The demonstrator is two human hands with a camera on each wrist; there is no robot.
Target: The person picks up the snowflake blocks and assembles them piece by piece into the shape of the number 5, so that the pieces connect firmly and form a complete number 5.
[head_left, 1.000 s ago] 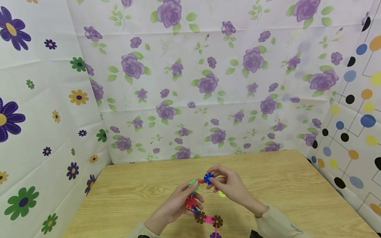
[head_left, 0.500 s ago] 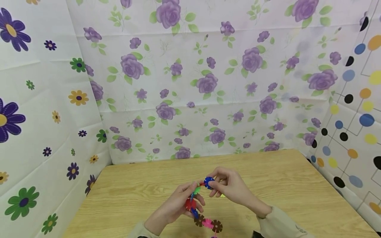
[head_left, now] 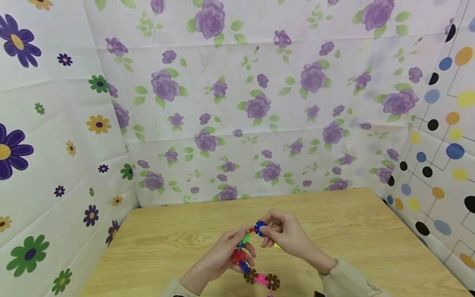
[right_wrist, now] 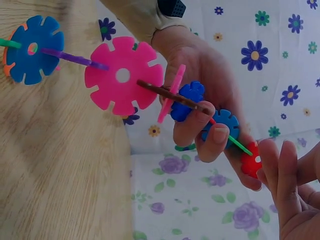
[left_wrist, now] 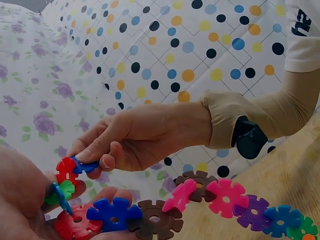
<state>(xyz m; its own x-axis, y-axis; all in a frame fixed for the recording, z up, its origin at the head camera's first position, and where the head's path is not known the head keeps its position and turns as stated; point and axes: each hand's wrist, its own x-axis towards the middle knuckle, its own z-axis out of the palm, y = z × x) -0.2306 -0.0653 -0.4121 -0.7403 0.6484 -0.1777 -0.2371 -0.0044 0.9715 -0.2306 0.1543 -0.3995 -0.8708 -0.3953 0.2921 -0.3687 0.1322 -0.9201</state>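
Note:
My left hand [head_left: 224, 251] holds a chain of interlocking plastic snowflake discs, its thumb on the green disc [head_left: 245, 237]. At the chain's upper end, a red disc [left_wrist: 65, 170] meets a blue disc [head_left: 260, 228], which my right hand [head_left: 287, 233] pinches between thumb and fingers. Below the green disc, a light blue disc [left_wrist: 62, 198] leads to another red disc [left_wrist: 77, 223] and a darker blue disc [left_wrist: 114, 215] over the left fingers. Brown [head_left: 272, 282], pink [head_left: 261, 279] and purple discs [left_wrist: 254, 212] continue the chain downward from the hand.
A wooden table [head_left: 178, 227] lies beneath both hands. A yellow piece [head_left: 276, 246] shows partly behind the right fingers. Flowered cloth [head_left: 237, 103] hangs behind the table, with a daisy-patterned cloth [head_left: 67, 136] at left and a dotted one [head_left: 441, 144] at right.
The right hand has come slightly down with the blue disc, which now overlaps the red disc. The green disc has turned under the left thumb, and the lower chain has shifted a little.

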